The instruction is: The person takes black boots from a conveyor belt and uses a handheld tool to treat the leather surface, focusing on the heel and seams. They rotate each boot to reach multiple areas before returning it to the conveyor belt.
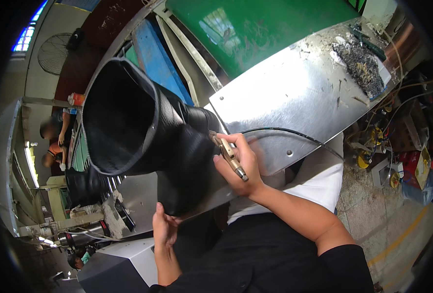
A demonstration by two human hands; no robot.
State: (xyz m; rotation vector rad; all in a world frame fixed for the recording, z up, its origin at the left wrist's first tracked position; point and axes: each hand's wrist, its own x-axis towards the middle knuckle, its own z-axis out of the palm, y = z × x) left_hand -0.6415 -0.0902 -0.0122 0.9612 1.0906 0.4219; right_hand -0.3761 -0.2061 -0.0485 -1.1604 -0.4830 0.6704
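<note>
A tall black leather boot (170, 139) lies over the metal bench, its wide open top (121, 117) facing left. My left hand (165, 227) is closed at the boot's lower dark part, thumb up along its edge; some of its fingers are hidden behind. In my right hand (241, 166) is a small brass-coloured hand tool (230, 157) with a metal end. The tool's tip meets or nearly meets the boot's side. A thin black hose (294, 133) runs behind the right hand across the bench.
The shiny metal bench top (285, 97) has a green panel (265, 29) behind it. Dark scraps (360, 71) lie at its far right. Another black boot (87, 185) stands at left, near other people (55, 141). Cables and boxes (414, 171) clutter the floor at right.
</note>
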